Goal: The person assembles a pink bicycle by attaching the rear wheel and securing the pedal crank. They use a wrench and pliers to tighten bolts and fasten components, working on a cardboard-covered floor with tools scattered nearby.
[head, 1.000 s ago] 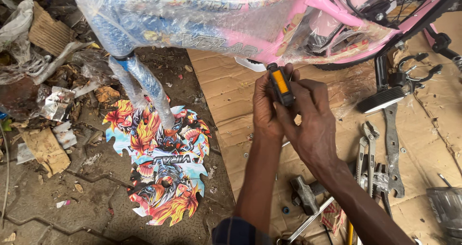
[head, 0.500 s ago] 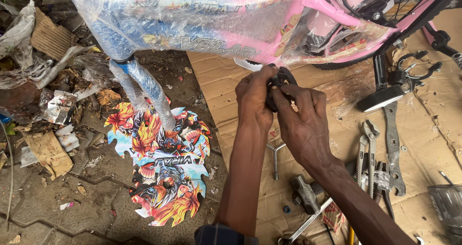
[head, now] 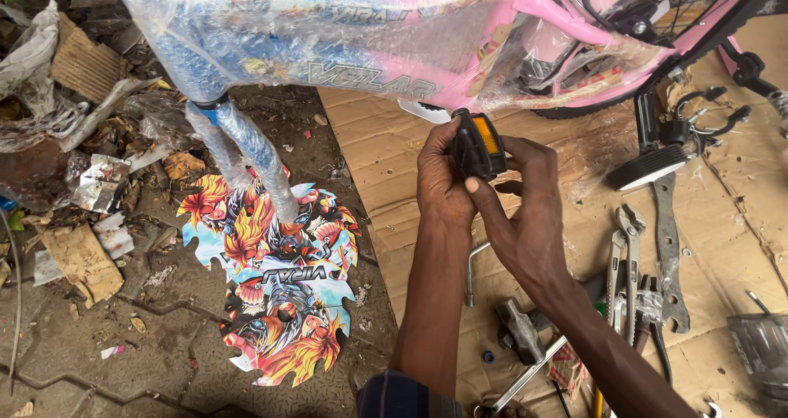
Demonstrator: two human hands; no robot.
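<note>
Your left hand [head: 443, 184] and right hand [head: 525, 221] both grip the black pedal [head: 476, 146] with its orange reflector, fingers pinching it from either side, just below the wrapped pink bicycle frame [head: 460, 32], above the cardboard's [head: 386, 147] upper edge.

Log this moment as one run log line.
left hand: grips pedal | right hand: grips pedal | bike frame: above, plastic-wrapped | tools: on cardboard

**Pedal turns back into view beneath the frame**

The black pedal [head: 478, 146], hidden behind both hands half a second ago, now shows its orange reflector [head: 487, 135] again; left hand [head: 443, 184] and right hand [head: 525, 221] have shifted lower, fingers opened around it.
</note>
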